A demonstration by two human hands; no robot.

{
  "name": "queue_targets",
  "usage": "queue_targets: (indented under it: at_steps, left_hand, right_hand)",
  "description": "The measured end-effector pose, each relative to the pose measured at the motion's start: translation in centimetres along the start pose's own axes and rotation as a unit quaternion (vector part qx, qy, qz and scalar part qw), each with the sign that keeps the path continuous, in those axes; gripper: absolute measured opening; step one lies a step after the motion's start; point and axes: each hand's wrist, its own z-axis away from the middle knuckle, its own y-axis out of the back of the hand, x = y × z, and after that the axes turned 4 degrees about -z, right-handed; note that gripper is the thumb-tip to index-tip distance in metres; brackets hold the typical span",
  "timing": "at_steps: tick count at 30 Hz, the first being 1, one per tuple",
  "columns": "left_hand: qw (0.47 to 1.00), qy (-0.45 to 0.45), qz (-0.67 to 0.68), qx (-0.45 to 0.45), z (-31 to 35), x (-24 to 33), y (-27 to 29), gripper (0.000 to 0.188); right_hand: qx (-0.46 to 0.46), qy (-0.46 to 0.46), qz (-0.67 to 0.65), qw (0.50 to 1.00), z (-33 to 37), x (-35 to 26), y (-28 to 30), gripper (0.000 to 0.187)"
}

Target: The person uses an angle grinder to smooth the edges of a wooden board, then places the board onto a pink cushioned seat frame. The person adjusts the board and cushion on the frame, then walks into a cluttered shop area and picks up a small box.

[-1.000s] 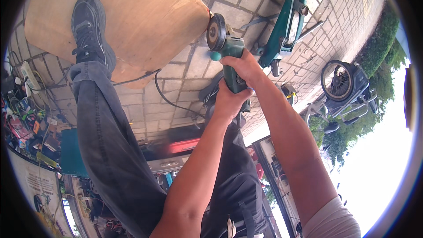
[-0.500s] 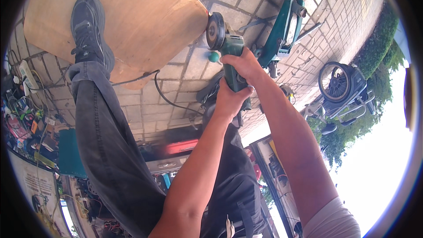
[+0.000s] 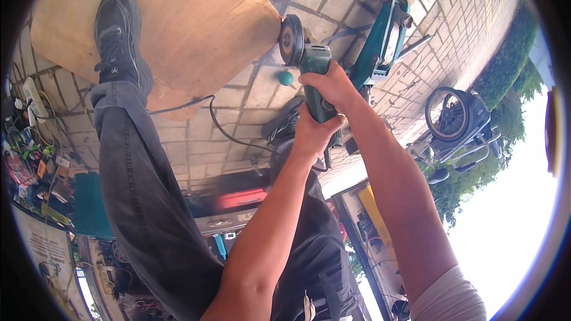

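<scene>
Both of my hands grip a green angle grinder (image 3: pixel 316 59) with a round disc (image 3: pixel 291 40) at its far end. My right hand (image 3: pixel 331 88) wraps the body just behind the head. Nearer to me, my left hand (image 3: pixel 313 135) closes round the rear of the body. The disc's edge meets the right edge of a wooden board (image 3: pixel 196 30), with a small reddish glow at that spot. My left shoe (image 3: pixel 119 35) stands on the board. A black cord (image 3: pixel 229 137) curves across the paving towards the grinder.
A small green ball (image 3: pixel 285 78) lies beside the board. Right of the grinder stands a green floor jack (image 3: pixel 380 41). Further right is a spoked wheel (image 3: pixel 447 114) with a tubular frame. Cluttered tools, cables and a power strip (image 3: pixel 35 98) lie at left, near a teal box (image 3: pixel 92 205).
The view has shifted slightly. The grinder and both hands keep nearly the same place, with the disc still at the board's edge.
</scene>
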Motion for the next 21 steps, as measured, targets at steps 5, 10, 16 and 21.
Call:
queue_targets:
  at_steps: [5, 10, 16, 21]
  left_hand:
    - [0.999, -0.012, 0.034, -0.007, -0.4, -0.3, -0.5, 0.064]
    - [0.998, -0.027, 0.048, -0.007, -0.5, -0.3, -1.1, 0.061]
    - [0.999, -0.034, 0.034, -0.004, -1.2, -0.5, -1.2, 0.057]
    - [0.994, -0.061, 0.078, -0.04, -2.8, 2.4, -1.1, 0.056]
  right_hand:
    - [0.003, -0.008, 0.03, 1.0, 0.3, -1.2, 0.4, 0.067]
    - [0.017, 0.002, 0.067, 0.998, -0.8, -0.3, 0.7, 0.065]
    - [0.003, 0.03, 0.045, 0.999, -0.8, -0.9, 0.8, 0.062]
    - [-0.036, 0.023, 0.032, 0.999, -1.9, -4.7, 1.6, 0.059]
